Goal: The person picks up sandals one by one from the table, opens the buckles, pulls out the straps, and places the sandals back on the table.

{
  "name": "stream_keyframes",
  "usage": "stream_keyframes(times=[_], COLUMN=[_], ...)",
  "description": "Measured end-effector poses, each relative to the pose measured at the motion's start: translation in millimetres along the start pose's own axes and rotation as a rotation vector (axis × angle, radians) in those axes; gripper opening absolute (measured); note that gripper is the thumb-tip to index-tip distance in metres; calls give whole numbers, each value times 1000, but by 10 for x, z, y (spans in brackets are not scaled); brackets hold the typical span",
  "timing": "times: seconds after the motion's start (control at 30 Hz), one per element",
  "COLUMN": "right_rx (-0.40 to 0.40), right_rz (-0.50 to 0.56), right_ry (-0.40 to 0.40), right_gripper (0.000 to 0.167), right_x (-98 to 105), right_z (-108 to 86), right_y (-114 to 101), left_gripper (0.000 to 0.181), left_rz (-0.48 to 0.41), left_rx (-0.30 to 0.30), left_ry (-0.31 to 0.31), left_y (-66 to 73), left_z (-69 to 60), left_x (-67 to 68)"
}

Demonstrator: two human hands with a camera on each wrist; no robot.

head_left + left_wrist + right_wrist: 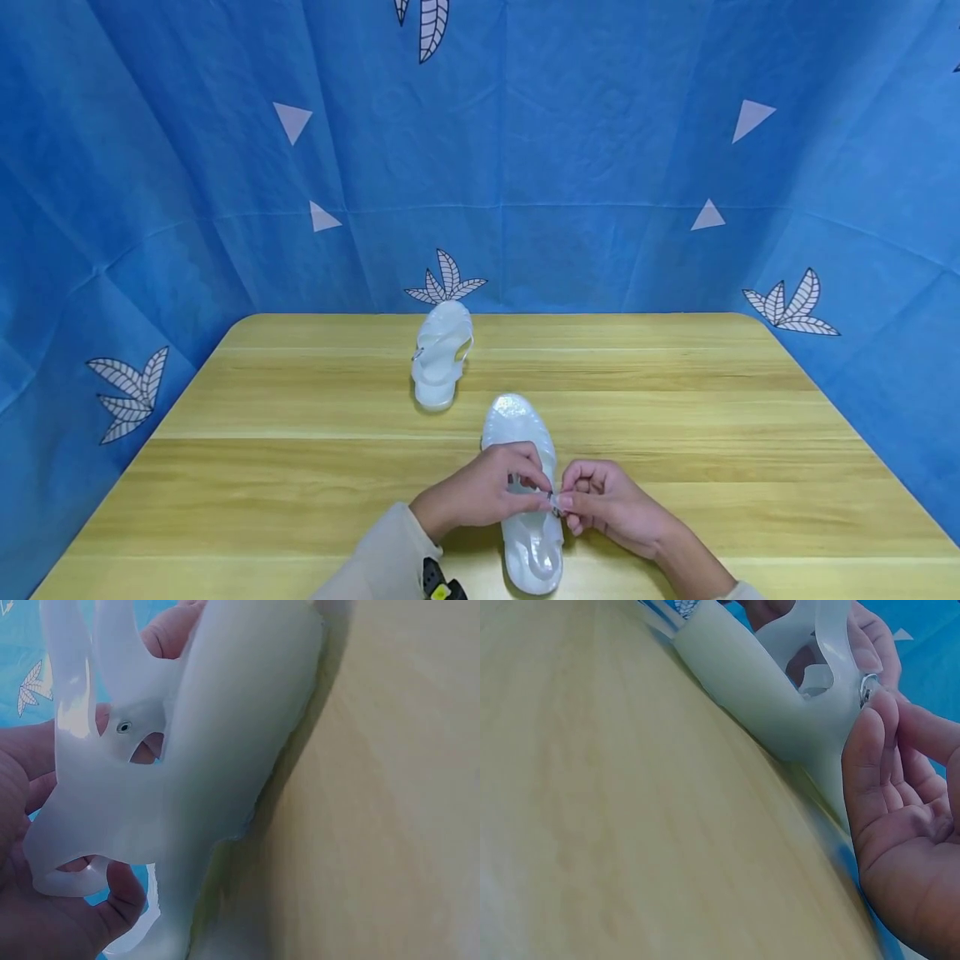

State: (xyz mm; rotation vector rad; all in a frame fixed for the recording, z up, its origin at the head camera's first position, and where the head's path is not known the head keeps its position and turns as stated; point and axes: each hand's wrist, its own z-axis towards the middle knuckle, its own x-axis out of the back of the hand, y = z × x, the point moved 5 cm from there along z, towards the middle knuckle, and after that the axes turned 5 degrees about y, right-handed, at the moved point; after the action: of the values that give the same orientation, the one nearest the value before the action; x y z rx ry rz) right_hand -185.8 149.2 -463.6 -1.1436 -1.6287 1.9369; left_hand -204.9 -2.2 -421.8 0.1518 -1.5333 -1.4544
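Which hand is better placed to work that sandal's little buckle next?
Probably the right hand: it pinches right at the metal buckle, coming from the buckle's own side. The left hand reaches over the nearer sandal, so it seems better suited to steadying.

A glossy, whitish sandal [528, 533] lies sole down, one end beyond the pinching left hand [495, 492] and right hand [611, 508], the other on the near side. Its small metal buckle [868, 688] sits between their fingertips.
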Motion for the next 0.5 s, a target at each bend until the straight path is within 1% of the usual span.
stream_keyframes(times=[0.13, 0.3, 0.5], right_rx=[-13, 8, 14], right_rz=[-3, 13, 11], right_ry=[21, 18, 30], right_gripper=[15, 18, 13], right_x=[-10, -28, -38], right_z=[11, 16, 16], right_y=[11, 20, 20], left_gripper=[12, 12, 12], left_rz=[4, 0, 23], left_rx=[2, -4, -43], left_ry=[7, 12, 15], left_y=[6, 28, 71], left_z=[-1, -4, -2], left_x=[2, -4, -8])
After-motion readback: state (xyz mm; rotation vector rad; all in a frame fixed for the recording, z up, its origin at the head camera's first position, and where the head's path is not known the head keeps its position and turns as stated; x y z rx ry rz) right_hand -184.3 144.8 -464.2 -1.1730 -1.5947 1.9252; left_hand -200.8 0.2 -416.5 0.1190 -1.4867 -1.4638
